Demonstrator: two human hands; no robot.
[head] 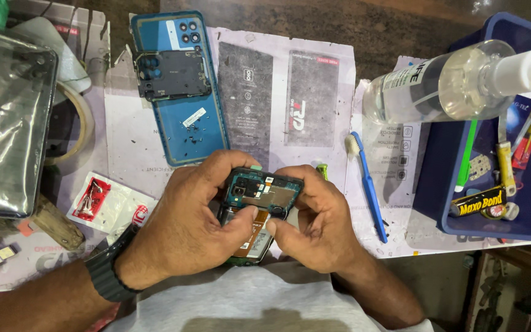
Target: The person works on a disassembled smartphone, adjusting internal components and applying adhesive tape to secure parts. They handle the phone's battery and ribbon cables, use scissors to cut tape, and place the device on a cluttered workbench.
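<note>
Nearest the camera, a light grey shirt front (247, 304) fills the bottom edge, and just above it both hands meet over the counter (333, 74). The left hand (185, 224), a dark watch strap (107, 276) on its wrist, curls in from the left with fingers wrapped over the top edge of an opened phone body (264, 195) and the thumb pressed onto its exposed middle. The right hand (314, 224) grips the phone's right side, thumb tip meeting the left thumb. The phone is held between them, low and central, its bare circuit board facing up; its lower half is mostly hidden by the thumbs and palms. Beyond lies a blue back cover (182, 123), and to the right a blue toothbrush (369, 184).
</note>
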